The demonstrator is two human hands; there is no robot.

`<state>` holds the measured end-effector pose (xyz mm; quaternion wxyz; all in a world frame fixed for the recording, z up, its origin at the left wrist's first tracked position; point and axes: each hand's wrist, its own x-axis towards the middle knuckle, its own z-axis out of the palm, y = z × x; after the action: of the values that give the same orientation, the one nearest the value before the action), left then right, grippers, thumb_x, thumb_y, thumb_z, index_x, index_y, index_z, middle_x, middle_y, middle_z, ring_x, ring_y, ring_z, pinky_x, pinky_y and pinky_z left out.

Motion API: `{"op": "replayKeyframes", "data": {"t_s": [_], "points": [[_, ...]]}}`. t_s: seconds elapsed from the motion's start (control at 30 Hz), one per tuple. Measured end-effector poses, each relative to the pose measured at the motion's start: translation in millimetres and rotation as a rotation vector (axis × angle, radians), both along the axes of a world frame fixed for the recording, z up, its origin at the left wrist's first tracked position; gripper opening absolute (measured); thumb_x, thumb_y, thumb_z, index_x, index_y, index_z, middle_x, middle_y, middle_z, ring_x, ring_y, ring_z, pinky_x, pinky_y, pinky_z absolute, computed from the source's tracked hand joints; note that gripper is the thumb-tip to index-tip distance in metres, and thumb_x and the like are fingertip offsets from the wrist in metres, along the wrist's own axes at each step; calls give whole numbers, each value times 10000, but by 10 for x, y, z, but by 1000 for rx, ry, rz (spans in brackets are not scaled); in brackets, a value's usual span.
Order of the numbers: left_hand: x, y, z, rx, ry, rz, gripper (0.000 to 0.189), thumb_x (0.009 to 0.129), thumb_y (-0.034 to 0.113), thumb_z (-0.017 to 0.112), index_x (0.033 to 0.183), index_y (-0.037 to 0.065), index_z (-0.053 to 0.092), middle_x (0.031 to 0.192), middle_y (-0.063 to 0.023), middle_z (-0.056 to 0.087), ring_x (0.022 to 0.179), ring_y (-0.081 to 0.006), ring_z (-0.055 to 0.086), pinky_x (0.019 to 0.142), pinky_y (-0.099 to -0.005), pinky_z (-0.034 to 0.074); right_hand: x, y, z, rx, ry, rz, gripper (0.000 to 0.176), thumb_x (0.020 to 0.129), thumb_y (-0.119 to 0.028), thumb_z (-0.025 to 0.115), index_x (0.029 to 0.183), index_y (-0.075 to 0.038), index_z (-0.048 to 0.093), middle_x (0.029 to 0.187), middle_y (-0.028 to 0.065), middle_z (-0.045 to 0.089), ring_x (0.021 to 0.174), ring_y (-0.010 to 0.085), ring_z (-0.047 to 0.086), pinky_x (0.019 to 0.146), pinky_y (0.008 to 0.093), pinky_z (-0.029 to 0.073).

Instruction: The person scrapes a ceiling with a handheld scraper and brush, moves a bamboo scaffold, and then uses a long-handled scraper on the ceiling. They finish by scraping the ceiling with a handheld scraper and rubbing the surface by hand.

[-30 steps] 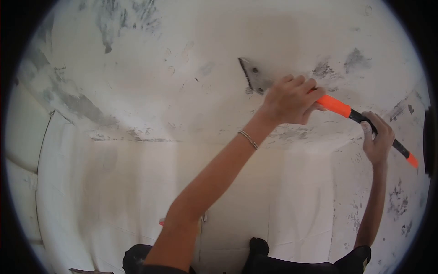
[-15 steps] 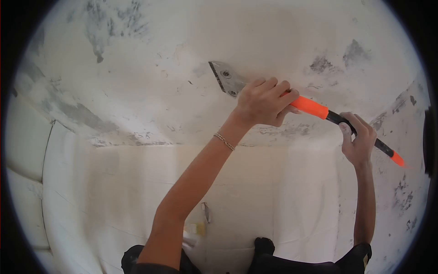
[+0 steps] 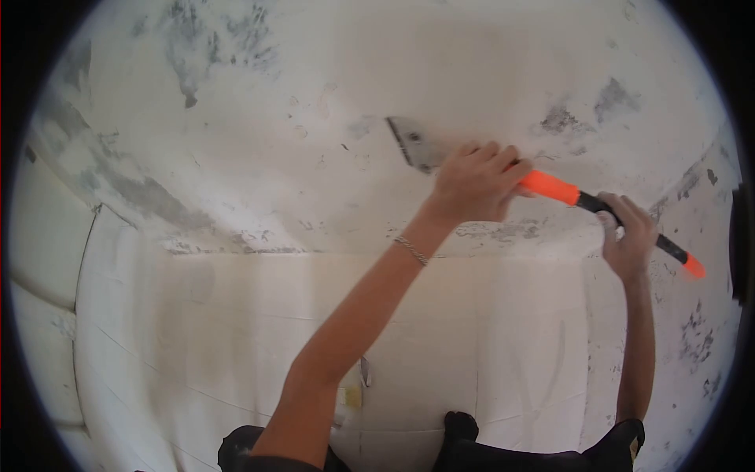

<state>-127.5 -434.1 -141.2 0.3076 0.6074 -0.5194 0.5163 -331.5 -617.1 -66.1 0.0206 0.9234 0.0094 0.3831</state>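
Note:
A long scraper [image 3: 552, 187] with an orange and black handle runs slantwise across the upper right, its wide metal blade [image 3: 417, 146] against or close to the patchy wall. My left hand [image 3: 478, 182], with a chain bracelet on the wrist, is wrapped round the scraper near its blade. Farther down the black part of the handle, my right hand [image 3: 629, 234] grips it, thumb on the near side. The orange tip of the handle sticks out past my right hand.
The pale wall [image 3: 440, 63] has grey worn patches. Light sheeting [image 3: 393, 330] covers the surface below. On it lie a small metal object [image 3: 365, 373] and a yellowish item [image 3: 351, 396], near a dark-shod foot [image 3: 461, 425].
The scraper and both my hands have shifted right and slightly down in view. Both hands keep their hold on the handle.

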Motion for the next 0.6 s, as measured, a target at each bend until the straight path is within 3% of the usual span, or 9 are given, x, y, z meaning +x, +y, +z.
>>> {"op": "replayKeyframes", "data": {"t_s": [0.1, 0.17, 0.27, 0.43, 0.53, 0.6], "points": [[45, 40, -36, -42, 20, -16, 160, 854, 355, 659, 844, 196, 649, 762, 66, 566, 616, -121, 519, 556, -276, 386, 0, 35, -1, 26, 5, -51, 162, 829, -171, 698, 965, -84, 711, 701, 76, 610, 567, 258, 564, 563, 343, 428], [106, 128, -113, -38, 3, -22, 146, 857, 341, 652, 848, 195, 651, 762, 68, 563, 620, -124, 519, 557, -277, 385, 39, 234, -97, -116, -16, -57, 166, 828, -186, 699, 968, -98, 717, 690, 67, 595, 559, 261, 536, 561, 338, 414], [103, 199, -174, 26, -30, 23, 141, 845, 335, 659, 873, 198, 644, 798, 68, 565, 653, -121, 531, 572, -272, 389, -13, 282, -137, -41, 23, -73, 172, 822, -168, 702, 978, -95, 717, 686, 68, 595, 573, 263, 551, 568, 345, 420], [38, -108, -42, -87, -37, 8, 243, 862, 427, 649, 795, 194, 642, 729, 70, 556, 582, -105, 497, 530, -271, 366, -3, 31, 12, -7, 14, -27, 165, 819, -138, 702, 970, -74, 716, 691, 75, 601, 579, 255, 569, 568, 345, 429], [152, 205, -163, -74, -48, 6, 231, 856, 409, 657, 824, 181, 635, 747, 69, 558, 593, -111, 502, 524, -273, 358, 68, 261, -97, -79, -10, -23, 153, 820, -126, 696, 964, -84, 721, 665, 81, 577, 564, 266, 563, 556, 343, 424], [138, 233, -186, -33, -49, 17, 223, 848, 396, 663, 822, 178, 628, 750, 67, 560, 600, -113, 509, 528, -272, 365, 54, 260, -142, 60, 92, -55, 170, 813, -145, 704, 973, -87, 722, 667, 84, 570, 578, 265, 566, 558, 337, 420]]}}
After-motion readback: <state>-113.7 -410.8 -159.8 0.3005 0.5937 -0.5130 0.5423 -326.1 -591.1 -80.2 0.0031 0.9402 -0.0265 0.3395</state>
